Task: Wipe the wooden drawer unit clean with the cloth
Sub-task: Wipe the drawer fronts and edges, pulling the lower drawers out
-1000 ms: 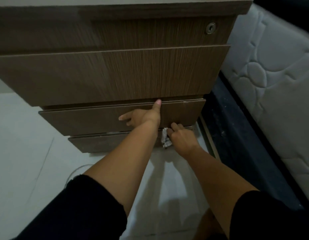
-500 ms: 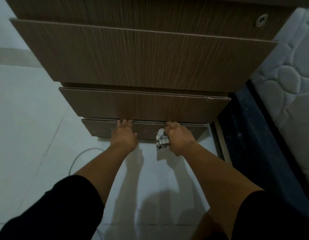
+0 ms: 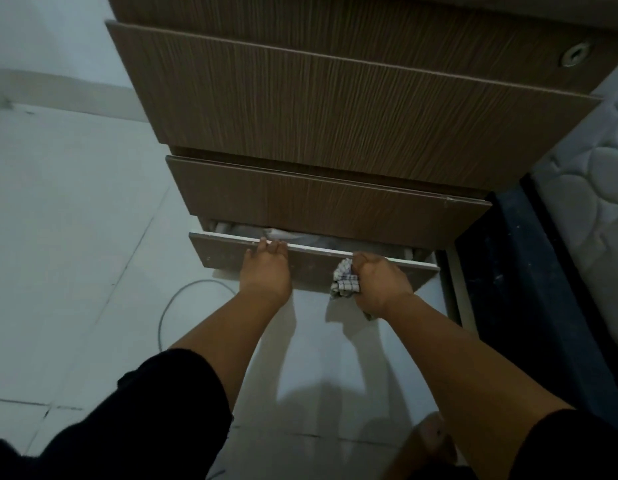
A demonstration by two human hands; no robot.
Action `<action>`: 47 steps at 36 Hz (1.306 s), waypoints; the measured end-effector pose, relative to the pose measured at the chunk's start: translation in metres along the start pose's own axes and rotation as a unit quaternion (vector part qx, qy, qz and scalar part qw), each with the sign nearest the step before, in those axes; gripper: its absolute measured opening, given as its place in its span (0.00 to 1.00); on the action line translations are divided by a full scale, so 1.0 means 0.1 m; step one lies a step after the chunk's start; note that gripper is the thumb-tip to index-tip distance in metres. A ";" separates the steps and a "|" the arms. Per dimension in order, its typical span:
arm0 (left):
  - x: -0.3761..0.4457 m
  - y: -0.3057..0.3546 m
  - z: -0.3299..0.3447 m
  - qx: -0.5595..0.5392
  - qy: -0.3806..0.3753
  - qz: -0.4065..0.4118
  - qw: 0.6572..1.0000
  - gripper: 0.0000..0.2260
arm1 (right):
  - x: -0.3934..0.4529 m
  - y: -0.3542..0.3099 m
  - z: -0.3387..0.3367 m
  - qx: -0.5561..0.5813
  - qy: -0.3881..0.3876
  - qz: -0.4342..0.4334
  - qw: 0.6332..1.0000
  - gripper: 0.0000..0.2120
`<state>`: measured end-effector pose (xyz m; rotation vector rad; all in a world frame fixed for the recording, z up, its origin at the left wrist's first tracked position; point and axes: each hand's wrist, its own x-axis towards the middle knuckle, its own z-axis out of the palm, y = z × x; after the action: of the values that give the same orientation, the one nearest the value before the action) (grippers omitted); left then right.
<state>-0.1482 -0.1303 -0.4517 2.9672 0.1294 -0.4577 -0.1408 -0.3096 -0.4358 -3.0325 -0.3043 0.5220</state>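
Note:
The wooden drawer unit [image 3: 335,109] fills the upper middle of the view, brown with a fine grain. Its bottom drawer [image 3: 224,252] is pulled out a little, and pale contents show in the gap above its front. My left hand [image 3: 266,268] hooks its fingers over the top edge of that drawer front. My right hand [image 3: 380,282] also rests on that edge while it holds a bunched white checked cloth [image 3: 343,278] against the drawer front.
A round metal lock [image 3: 574,56] sits at the top right of the unit. A quilted white mattress [image 3: 598,188] on a dark bed base [image 3: 529,271] stands close on the right. A thin cable [image 3: 183,299] loops over the pale tiled floor [image 3: 75,220].
My left hand dropped from the middle drawer to the bottom one. Both hands then drew the bottom drawer out, opening a gap. The view has moved closer and lower.

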 end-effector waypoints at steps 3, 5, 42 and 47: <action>-0.08 -0.03 0.02 -0.011 0.003 0.009 1.000 0.28 | -0.05 -0.01 -0.04 -0.017 -0.031 0.003 0.999 0.23; -0.11 -0.07 0.00 -0.019 0.002 0.016 1.000 0.27 | -0.07 -0.02 -0.13 -0.021 -0.056 -0.005 0.998 0.20; 0.01 -1.31 0.03 -0.161 0.049 -0.080 0.983 0.30 | 0.63 -1.70 0.10 0.050 0.033 -0.185 0.981 0.21; 0.01 -1.05 0.05 -0.074 0.042 -0.015 0.996 0.30 | 0.51 -1.37 0.09 0.036 0.032 -0.158 0.986 0.23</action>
<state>-0.1594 -0.0268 -0.4695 2.8421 0.2079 -0.3134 -0.1218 -0.1648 -0.4497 -2.8428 -0.7279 0.4009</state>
